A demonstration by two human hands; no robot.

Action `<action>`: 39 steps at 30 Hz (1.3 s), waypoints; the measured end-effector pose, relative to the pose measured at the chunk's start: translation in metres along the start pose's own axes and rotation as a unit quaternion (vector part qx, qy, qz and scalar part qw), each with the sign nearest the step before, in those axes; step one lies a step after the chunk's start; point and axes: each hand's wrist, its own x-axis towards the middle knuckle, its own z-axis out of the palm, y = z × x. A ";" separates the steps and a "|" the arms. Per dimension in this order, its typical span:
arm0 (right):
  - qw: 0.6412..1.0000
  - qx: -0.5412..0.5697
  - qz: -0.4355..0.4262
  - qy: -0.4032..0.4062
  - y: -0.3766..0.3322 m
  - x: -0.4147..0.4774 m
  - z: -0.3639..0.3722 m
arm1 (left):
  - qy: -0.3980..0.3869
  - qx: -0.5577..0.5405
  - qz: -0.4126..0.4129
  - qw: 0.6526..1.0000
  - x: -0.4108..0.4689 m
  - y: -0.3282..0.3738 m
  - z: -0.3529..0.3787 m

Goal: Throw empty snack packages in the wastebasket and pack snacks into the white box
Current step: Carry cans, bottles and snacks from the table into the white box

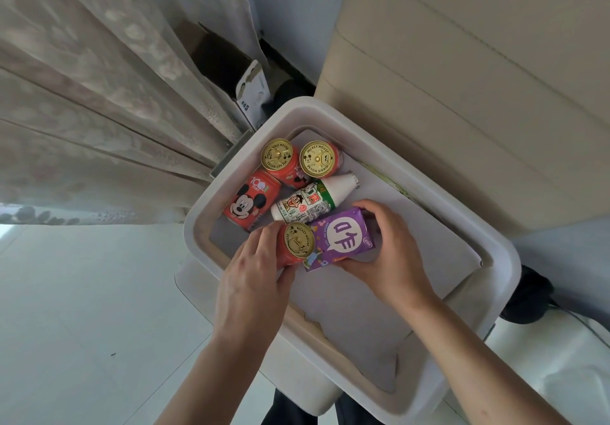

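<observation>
My left hand (254, 269) grips a red can (298, 243), my right hand (392, 259) a purple carton (343, 238), in the white box (193, 223).

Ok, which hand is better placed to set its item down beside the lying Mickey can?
Left. The left hand grips the gold-topped red can right next to the lying Mickey can, over the white box. The right hand holds the purple carton farther off, beyond that can.

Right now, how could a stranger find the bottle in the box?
Look into the white box, among the drinks. The bottle lies on its side between the red cans and the purple carton. It alone is white with a green band.
</observation>
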 end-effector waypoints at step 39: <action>0.993 -0.003 -0.115 0.021 -0.207 -0.064 -0.158 | 0.087 -0.204 0.040 0.974 -0.064 0.080 -0.189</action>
